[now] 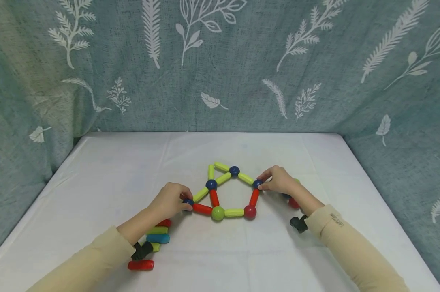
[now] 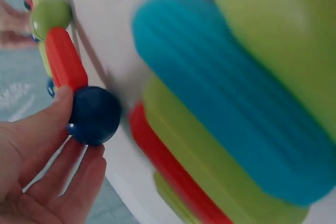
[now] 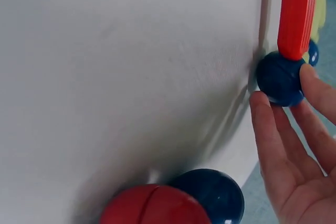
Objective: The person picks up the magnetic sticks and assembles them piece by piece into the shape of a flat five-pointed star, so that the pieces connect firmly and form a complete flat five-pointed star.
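Note:
A flat frame of short rods and balls lies on the white table. My left hand (image 1: 170,200) pinches the dark blue ball (image 2: 94,116) at its left corner, where a red rod (image 1: 202,209) and a yellow-green rod (image 1: 201,194) meet. On the opposite side, my right hand (image 1: 278,179) holds another dark blue ball (image 3: 280,80) between thumb and fingers, with a red rod (image 3: 297,14) joined to it. A green ball (image 1: 218,213) and a red ball (image 1: 250,212) form the near corners. Two yellow-green rods stick out from the blue balls at the far side.
Beside my left forearm lie several loose rods, among them a blue rod (image 1: 158,238) and a red rod (image 1: 141,265). Loose balls, including a red ball (image 1: 293,203), sit partly hidden behind my right forearm. A patterned curtain (image 1: 220,81) hangs behind the table (image 1: 242,259).

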The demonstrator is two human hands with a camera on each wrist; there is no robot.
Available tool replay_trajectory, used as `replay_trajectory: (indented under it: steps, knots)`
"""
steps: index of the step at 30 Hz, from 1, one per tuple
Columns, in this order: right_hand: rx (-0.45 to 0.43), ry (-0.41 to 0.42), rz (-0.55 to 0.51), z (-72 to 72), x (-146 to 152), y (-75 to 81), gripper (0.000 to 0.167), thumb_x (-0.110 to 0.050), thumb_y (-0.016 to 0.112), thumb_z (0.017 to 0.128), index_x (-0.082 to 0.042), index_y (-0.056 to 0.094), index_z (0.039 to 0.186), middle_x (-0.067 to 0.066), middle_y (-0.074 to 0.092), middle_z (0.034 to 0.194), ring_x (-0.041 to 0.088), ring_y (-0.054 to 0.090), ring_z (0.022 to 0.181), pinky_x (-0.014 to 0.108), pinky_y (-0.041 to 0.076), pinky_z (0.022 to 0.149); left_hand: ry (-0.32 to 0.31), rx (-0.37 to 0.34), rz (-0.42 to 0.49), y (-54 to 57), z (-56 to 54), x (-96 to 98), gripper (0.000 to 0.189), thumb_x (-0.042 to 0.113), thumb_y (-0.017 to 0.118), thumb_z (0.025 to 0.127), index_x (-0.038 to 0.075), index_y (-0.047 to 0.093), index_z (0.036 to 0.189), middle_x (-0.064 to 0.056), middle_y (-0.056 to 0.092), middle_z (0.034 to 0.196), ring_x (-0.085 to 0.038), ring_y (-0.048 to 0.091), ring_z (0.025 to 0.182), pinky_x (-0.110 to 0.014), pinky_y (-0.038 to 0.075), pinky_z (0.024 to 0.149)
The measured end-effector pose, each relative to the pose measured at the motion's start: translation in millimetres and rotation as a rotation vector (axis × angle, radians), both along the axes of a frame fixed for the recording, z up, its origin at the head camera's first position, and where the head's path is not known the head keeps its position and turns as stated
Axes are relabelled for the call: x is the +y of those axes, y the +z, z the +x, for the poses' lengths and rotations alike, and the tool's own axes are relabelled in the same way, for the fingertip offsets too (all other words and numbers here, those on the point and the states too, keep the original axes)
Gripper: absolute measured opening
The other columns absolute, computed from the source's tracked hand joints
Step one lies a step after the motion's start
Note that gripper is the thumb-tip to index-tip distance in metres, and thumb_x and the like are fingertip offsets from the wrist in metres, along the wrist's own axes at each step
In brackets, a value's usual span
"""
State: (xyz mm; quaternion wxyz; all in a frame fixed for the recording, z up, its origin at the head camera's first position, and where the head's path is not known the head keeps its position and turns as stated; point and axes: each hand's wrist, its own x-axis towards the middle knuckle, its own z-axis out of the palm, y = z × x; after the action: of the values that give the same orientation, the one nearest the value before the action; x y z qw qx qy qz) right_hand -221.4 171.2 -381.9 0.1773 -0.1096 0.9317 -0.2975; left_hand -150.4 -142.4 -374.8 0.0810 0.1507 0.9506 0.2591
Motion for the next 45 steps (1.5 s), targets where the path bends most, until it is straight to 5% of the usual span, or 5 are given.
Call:
replay_trajectory:
  steps: [8,16,35,45]
  knots:
    - [0.018,0.008,0.024,22.9,6,1.9,0.025,-0.015,0.077,0.072,-0.003,0.070,0.092,0.005,0.067,0.085,0.016,0.057,0.075,0.028,0.047,0.064,0.041,-0.055,0.079,-5.6,-23.6,-10.0,0.019,0.011,0.075,0.074,0.004,0.072,0.092,-0.010,0.067,0.095,-0.021,0.065,0.082,-0.028,0.051,0.063]
    - [0.015,0.019,0.051,42.8,6,4.0,0.020,-0.016,0.080,0.068,-0.006,0.068,0.080,0.000,0.063,0.070,0.012,0.056,0.064,0.025,0.048,0.058,0.027,-0.059,0.071,-6.2,-35.3,-3.4,0.020,0.005,0.072,0.077,0.002,0.070,0.097,-0.012,0.066,0.098,-0.024,0.063,0.087,-0.028,0.052,0.063]
    - [0.032,0.046,0.006,64.8,8,-0.2,0.020,-0.015,0.080,0.068,-0.006,0.063,0.074,-0.002,0.059,0.064,0.010,0.052,0.059,0.023,0.046,0.053,0.015,0.021,0.014,-7.8,-42.2,6.9,0.020,0.004,0.070,0.078,0.002,0.071,0.098,-0.012,0.067,0.098,-0.027,0.061,0.094,-0.037,0.050,0.078]
    - [0.120,0.122,-0.064,58.3,20,7.5,0.012,-0.015,0.073,0.077,-0.006,0.065,0.078,-0.002,0.062,0.072,0.011,0.056,0.066,0.025,0.048,0.060,0.010,0.034,-0.006,-7.6,-42.9,6.4,0.018,0.005,0.070,0.079,0.003,0.071,0.097,-0.012,0.067,0.098,-0.027,0.060,0.094,-0.038,0.050,0.079]
